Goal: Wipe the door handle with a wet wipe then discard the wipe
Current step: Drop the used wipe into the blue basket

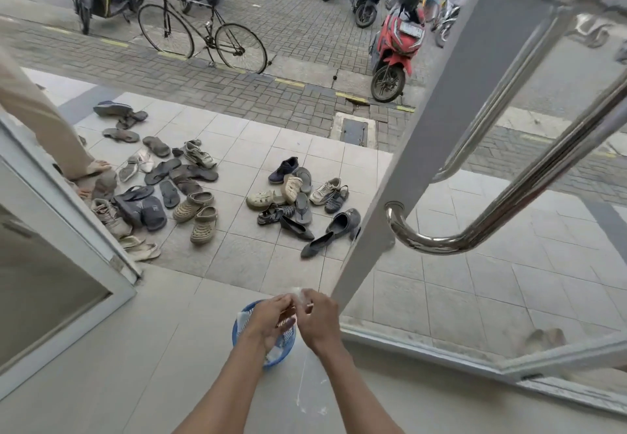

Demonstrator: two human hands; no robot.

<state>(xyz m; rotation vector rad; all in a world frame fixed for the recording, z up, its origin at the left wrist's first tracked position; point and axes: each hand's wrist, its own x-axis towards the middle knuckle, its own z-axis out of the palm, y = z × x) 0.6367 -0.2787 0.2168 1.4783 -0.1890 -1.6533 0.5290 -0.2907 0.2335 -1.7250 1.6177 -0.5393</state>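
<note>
A long chrome door handle (509,196) runs up the glass door at the right, its lower end curving into the door's grey frame. Both my hands are low at the bottom centre, held together above a small blue basket (283,355) on the floor. My left hand (271,318) and my right hand (317,315) pinch a white wet wipe (300,292) between their fingertips. The wipe is small and blurred. White pieces lie inside the basket, partly hidden by my left hand.
The glass door (475,298) stands open at the right, its bottom rail near my right arm. A second door frame (68,230) is at the left. Several shoes (190,192) lie on the tiles outside. A person's leg (51,128) stands at the left. A bicycle and scooters are parked beyond.
</note>
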